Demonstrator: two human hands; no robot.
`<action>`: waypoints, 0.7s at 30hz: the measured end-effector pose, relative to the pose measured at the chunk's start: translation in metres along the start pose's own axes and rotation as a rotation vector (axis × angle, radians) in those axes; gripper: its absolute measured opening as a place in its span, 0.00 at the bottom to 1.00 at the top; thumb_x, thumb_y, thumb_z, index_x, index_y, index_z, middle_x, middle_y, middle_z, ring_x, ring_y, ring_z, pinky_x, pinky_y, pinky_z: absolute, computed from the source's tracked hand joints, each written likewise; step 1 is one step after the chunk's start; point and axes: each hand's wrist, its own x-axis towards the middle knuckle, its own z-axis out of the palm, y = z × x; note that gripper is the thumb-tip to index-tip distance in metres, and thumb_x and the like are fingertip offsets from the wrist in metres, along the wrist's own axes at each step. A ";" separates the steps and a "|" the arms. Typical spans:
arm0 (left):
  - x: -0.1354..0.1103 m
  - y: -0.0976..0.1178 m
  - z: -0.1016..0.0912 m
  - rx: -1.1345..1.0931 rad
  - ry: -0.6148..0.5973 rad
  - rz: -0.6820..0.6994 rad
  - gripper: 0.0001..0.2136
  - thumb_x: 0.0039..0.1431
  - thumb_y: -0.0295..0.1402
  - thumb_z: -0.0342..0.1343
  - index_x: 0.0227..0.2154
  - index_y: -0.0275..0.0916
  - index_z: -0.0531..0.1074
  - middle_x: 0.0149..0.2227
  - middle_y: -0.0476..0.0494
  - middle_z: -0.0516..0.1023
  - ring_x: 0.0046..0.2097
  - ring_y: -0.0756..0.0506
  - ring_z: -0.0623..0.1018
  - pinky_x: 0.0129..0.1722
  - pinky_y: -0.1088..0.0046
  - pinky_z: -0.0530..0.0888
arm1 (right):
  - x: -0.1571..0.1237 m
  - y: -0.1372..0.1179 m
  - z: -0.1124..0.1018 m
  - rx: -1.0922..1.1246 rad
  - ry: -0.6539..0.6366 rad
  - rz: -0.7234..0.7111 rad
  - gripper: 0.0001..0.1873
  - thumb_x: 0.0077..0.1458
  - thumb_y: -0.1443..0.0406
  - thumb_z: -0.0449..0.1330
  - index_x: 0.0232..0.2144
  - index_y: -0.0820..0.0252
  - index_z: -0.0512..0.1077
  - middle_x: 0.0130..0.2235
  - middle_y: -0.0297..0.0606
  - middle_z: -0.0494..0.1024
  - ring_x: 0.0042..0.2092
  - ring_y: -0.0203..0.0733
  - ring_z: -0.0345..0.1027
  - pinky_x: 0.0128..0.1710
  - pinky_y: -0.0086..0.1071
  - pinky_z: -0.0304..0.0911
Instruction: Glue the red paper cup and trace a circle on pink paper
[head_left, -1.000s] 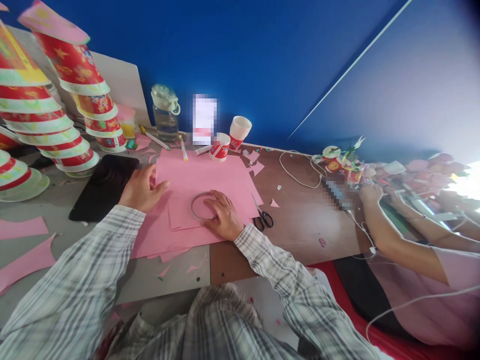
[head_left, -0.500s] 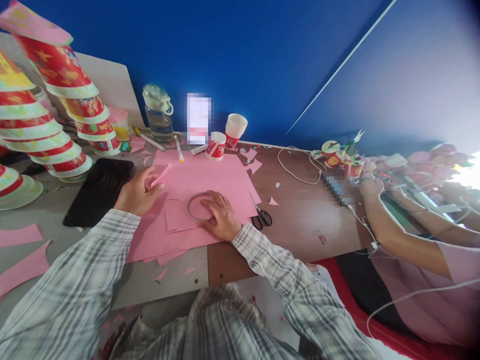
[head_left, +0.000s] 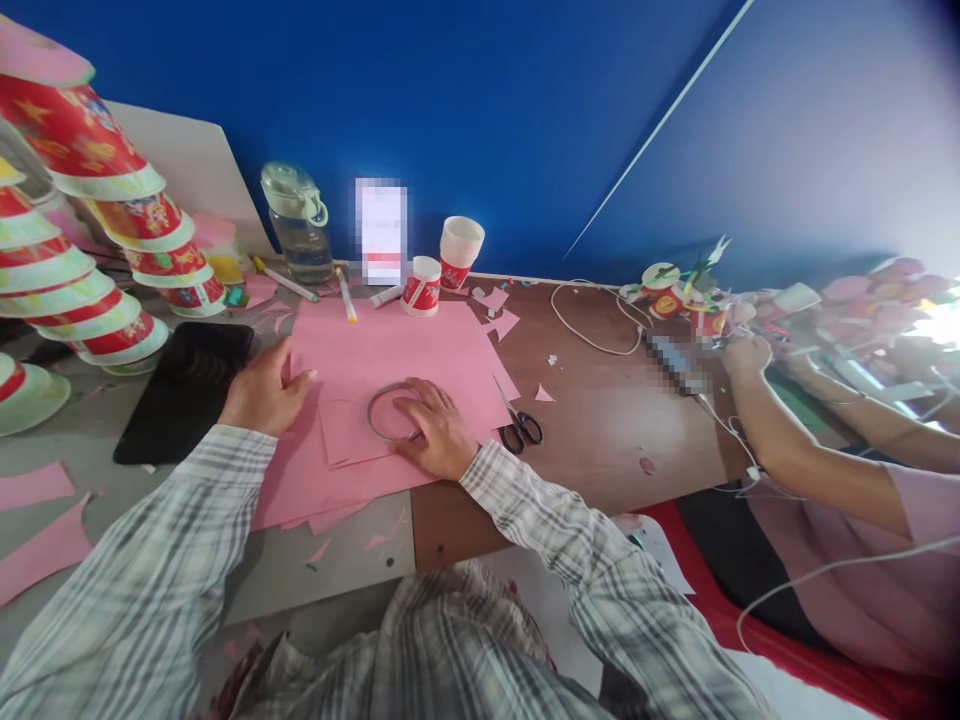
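A thin grey ring [head_left: 371, 425] lies flat on a small pink paper piece [head_left: 337, 440], which rests on larger pink sheets [head_left: 382, 350]. My right hand [head_left: 442, 430] grips the ring's right side, with its fingers and thumb reaching over the rim. At the left edge of the sheets is my left hand [head_left: 262, 395], its thumb apart from the fingers and nothing visible in it. Black-handled scissors [head_left: 523, 430] lie just right of my right hand, their blades partly at the paper's edge.
Red-and-white paper cups [head_left: 421, 290] and markers [head_left: 346, 295] stand or lie behind the sheets. Further left are a water bottle [head_left: 296, 230], stacked cup towers [head_left: 124, 215] and a black tablet-like slab [head_left: 184, 390]. At right, a co-worker's arm [head_left: 795, 440] rests near a cable [head_left: 592, 345].
The pink paper edge raised in my left hand is no longer seen there, and that hand's thumb has spread. My right hand stays at the ring. The view has shifted slightly.
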 end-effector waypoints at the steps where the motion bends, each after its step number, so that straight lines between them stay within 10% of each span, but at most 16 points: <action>1: 0.000 -0.001 0.001 -0.016 0.007 0.005 0.26 0.46 0.38 0.50 0.50 0.36 0.59 0.45 0.38 0.69 0.45 0.41 0.68 0.45 0.61 0.63 | 0.000 0.000 0.000 0.000 -0.002 0.001 0.30 0.44 0.54 0.65 0.48 0.62 0.65 0.59 0.51 0.61 0.61 0.56 0.57 0.61 0.48 0.56; 9: -0.001 0.000 0.001 -0.401 0.011 -0.074 0.25 0.47 0.40 0.48 0.50 0.38 0.57 0.43 0.42 0.71 0.28 0.52 0.72 0.31 0.69 0.71 | -0.001 0.000 0.000 0.005 0.009 -0.013 0.30 0.44 0.55 0.64 0.48 0.61 0.65 0.58 0.51 0.61 0.60 0.56 0.58 0.60 0.49 0.57; 21: 0.003 0.002 -0.003 -0.379 -0.051 -0.111 0.23 0.48 0.40 0.45 0.48 0.36 0.59 0.47 0.38 0.68 0.21 0.55 0.68 0.25 0.72 0.70 | -0.001 0.002 0.002 0.011 0.019 -0.027 0.30 0.44 0.55 0.65 0.48 0.61 0.65 0.59 0.52 0.61 0.61 0.56 0.57 0.60 0.50 0.56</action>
